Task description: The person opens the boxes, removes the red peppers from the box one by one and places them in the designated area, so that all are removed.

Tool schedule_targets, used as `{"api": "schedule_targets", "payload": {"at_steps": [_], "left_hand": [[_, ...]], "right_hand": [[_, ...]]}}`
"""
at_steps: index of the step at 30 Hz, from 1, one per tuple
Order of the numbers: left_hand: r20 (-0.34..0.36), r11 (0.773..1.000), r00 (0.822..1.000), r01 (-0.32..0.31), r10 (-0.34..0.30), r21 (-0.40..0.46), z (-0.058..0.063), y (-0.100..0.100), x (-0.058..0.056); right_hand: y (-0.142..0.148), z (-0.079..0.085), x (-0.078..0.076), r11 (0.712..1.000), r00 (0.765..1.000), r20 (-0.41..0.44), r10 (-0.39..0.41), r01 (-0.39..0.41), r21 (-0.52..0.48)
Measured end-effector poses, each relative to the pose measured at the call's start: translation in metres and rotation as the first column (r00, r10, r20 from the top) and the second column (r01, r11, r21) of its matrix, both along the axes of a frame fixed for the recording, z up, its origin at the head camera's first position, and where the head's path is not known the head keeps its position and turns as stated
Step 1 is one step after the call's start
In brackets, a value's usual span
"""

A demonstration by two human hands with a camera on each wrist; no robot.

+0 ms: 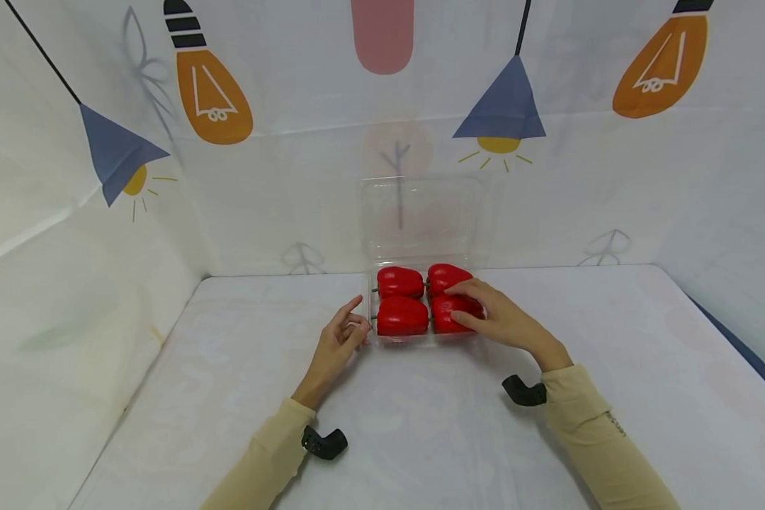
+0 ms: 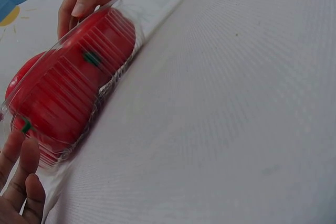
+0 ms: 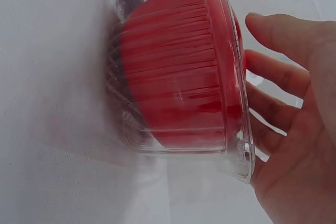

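A clear plastic clamshell box (image 1: 414, 340), its lid (image 1: 423, 219) raised at the back, holds several red bell peppers. Two lie in the rear row, a left one (image 1: 399, 282) and a right one (image 1: 446, 275). In front are another left one (image 1: 401, 316) and a right one (image 1: 446, 316), with green stems toward the left. My right hand (image 1: 506, 319) lies over the front right pepper, thumb and fingers spread loosely about it; the right wrist view shows the thumb straight. At the box's left edge, my left hand (image 1: 339, 343) has its index finger extended and its fingertips near the rim.
The box stands on a white-covered table (image 1: 421, 439) near its back edge, close to a white cloth backdrop (image 1: 280, 191) printed with lamps and bulbs. Black curved wrist mounts (image 1: 324, 443) project from both sleeves. More cloth hangs at the left and right sides.
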State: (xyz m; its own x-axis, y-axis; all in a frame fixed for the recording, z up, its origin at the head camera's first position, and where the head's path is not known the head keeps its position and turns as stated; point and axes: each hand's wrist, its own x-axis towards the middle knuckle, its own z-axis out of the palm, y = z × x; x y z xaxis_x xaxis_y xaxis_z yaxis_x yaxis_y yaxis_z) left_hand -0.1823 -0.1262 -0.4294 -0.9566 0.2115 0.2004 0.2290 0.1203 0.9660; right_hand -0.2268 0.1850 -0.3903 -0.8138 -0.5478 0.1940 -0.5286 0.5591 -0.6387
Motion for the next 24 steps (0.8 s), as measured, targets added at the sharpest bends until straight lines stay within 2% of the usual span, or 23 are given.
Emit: {"api": "schedule_targets", "payload": {"at_steps": [8,12,19,24], "left_hand": [[-0.013,1.0,1.0,-0.002,0.002,0.002,-0.002,0.002,-0.001],[-0.019,1.0,1.0,-0.006,0.006,0.001,-0.002,0.002,-0.001],[-0.046,1.0,0.999,-0.005,0.005,-0.003,-0.029,-0.002,-0.015],[-0.084,1.0,0.996,0.022,-0.023,-0.012,-0.029,-0.006,-0.014]], "right_hand": [[0.0,0.002,0.004,0.999,0.999,0.044,-0.021,0.019,0.036],[0.001,0.001,0.004,0.998,0.999,0.037,-0.018,0.016,0.058],[0.002,-0.002,0.003,0.998,1.0,-0.001,-0.002,0.002,0.065],[0.002,-0.006,0.001,0.998,0.997,-0.071,0.006,-0.001,0.063]]}}
